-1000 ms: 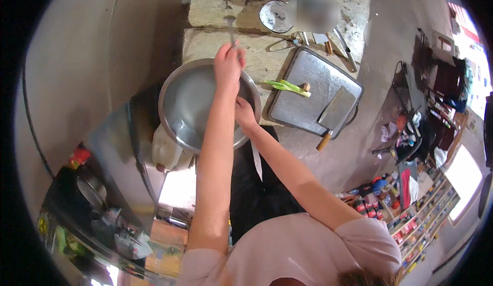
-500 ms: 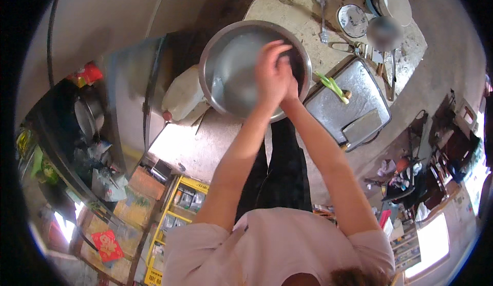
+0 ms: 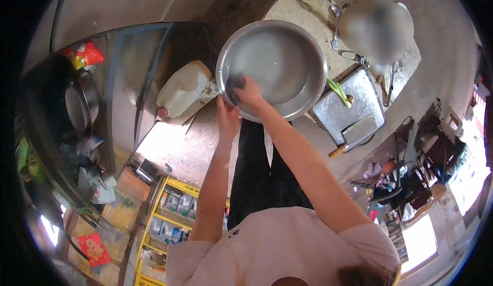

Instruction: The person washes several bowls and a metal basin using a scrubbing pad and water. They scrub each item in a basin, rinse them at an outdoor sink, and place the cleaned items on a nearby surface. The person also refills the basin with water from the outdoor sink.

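A wide metal basin [image 3: 321, 65] with cloudy water in it stands at the far edge of the worktop. My right hand [image 3: 249, 95] is inside its near left wall, fingers closed round a dark grey wad [image 3: 234, 84] that looks like a scouring pad, blurred. My left hand [image 3: 226, 116] holds the basin's rim from outside, just below the right hand, its thumb close to the rim's edge. The fingertips under the rim are hidden.
A whitish plastic jug [image 3: 186, 88] lies left of the basin. To the right, a metal tray [image 3: 354, 98] carries a spring onion [image 3: 340, 91] and a cleaver [image 3: 358, 130]. A spoon [image 3: 336, 26] lies beyond. Yellow shelving [image 3: 154, 216] stands at lower left.
Both hands have gone from the basin's right side to its near left side. The left hand is now at the rim, and the dark wad shows in the right. The whole view has shifted slightly.
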{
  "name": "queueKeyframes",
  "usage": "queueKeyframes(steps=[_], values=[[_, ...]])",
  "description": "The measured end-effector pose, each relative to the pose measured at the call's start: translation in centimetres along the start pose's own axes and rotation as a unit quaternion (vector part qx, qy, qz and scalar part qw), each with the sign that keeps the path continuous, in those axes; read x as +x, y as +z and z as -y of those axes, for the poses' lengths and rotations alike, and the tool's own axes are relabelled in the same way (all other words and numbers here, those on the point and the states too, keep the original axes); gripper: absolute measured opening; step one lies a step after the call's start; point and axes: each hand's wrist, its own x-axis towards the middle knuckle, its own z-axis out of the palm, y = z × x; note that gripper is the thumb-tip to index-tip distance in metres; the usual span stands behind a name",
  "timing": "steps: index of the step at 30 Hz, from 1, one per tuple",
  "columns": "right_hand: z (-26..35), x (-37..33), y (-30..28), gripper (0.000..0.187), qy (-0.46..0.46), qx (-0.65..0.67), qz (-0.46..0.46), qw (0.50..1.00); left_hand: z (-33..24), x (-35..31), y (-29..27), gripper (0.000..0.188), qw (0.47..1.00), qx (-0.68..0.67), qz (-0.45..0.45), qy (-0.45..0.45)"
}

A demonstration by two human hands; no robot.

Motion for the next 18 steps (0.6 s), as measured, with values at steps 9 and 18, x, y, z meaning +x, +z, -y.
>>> queueKeyframes(steps=[9, 18], values=[[2.6, 11.9, -13.7, 0.007, -0.05, 0.366, 0.023, 0.929, -5.0, -0.7, 0.8, 0.062, 0.996, 0.045, 0.022, -0.074], [-0.1, 7.5, -12.0, 0.013, 0.31, 0.472, -0.468, 0.679, -0.8, 0.3, 0.6, 0.062, 0.993, 0.11, -0.041, -0.027]])
